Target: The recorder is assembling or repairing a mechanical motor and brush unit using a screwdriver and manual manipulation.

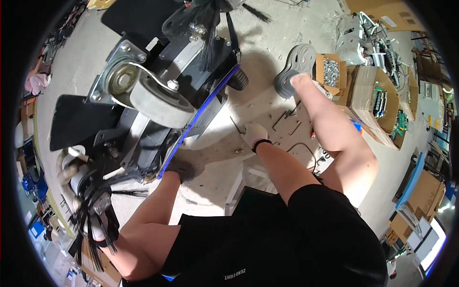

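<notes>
A wheeled machine with black panels and a blue edge strip (201,117) is tipped up at the left, its grey caster wheel (160,103) facing me. My left hand (95,226), gloved, is at its near corner, closed around a side brush (99,198); black bristles hide much of the hand. Low over the floor, my gloved right hand (256,135) is closed on a thin dark hex key (236,125) that points toward the machine. Several more hex keys (295,128) lie on the floor just right of that hand. A second bristle brush (208,40) sits at the machine's far end.
Beyond my right foot stands a small carton of metal screws (331,71). Open cardboard boxes (368,95) with green circuit boards (400,122) are at the right. Metal frame parts (377,48) lie farther back. A dark cable loop (303,146) rests near my right leg.
</notes>
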{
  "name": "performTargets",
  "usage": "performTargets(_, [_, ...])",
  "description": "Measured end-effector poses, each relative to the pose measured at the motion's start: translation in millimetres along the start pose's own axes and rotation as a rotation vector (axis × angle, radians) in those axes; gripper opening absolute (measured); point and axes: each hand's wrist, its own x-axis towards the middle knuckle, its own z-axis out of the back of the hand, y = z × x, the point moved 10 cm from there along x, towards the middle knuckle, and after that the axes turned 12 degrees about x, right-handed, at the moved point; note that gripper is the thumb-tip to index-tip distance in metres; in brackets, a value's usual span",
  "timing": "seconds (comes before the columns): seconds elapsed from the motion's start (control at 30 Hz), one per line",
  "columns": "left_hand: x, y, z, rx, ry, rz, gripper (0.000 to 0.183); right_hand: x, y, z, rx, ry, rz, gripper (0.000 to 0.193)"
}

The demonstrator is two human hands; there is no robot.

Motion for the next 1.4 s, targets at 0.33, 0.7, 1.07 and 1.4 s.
performTargets(0.33, [7, -42, -57, -0.042, 0.084, -0.091, 0.049, 12, 4, -25, -0.100, 0.007, -0.094, 0.031])
performTargets(0.7, [13, -60, -58, -0.071, 0.150, -0.220, 0.041, -27, -2, -15, 1.302, -0.145, -0.255, 0.019])
performTargets(1.07, [4, -90, -38, 0.191, 0.042, -0.455, 0.024, -199, 207, 100, 1.346, 0.398, 0.154, 0.018])
performTargets(1.4, [-30, -106, -40, 0.254, 0.216, -0.493, 0.045, -326, 343, 99, 1.127, 0.557, 0.416, 0.035])
